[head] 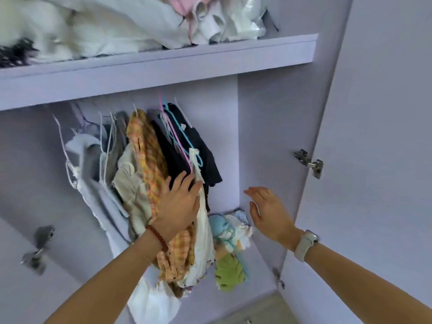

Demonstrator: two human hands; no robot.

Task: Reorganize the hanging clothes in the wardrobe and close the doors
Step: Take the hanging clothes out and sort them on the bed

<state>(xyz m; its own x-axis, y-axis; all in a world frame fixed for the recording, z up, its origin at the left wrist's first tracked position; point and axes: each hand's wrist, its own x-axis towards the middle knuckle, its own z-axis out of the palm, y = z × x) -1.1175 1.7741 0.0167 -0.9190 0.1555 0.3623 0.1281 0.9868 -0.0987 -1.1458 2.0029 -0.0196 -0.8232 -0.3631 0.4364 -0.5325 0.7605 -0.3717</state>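
Observation:
A bunch of hanging clothes fills the left and middle of the lilac wardrobe: an orange plaid garment [146, 150], a dark garment [205, 157] on pink and blue hangers [177, 134], pale grey and white pieces [93, 183]. My left hand [178, 204] lies flat with straight fingers against the plaid and dark clothes. A cream strip of cloth [198, 197] hangs by its fingertips. My right hand [268, 211] hovers with relaxed fingers in the free space to the right of the clothes, touching nothing.
Above is a shelf [210, 59] piled with white and pink laundry [131, 22]. A heap of small clothes, blue and green [228, 251], lies on the wardrobe floor. The right door [378, 160] stands open on its hinge [309, 162]; another hinge [38, 246] shows at left.

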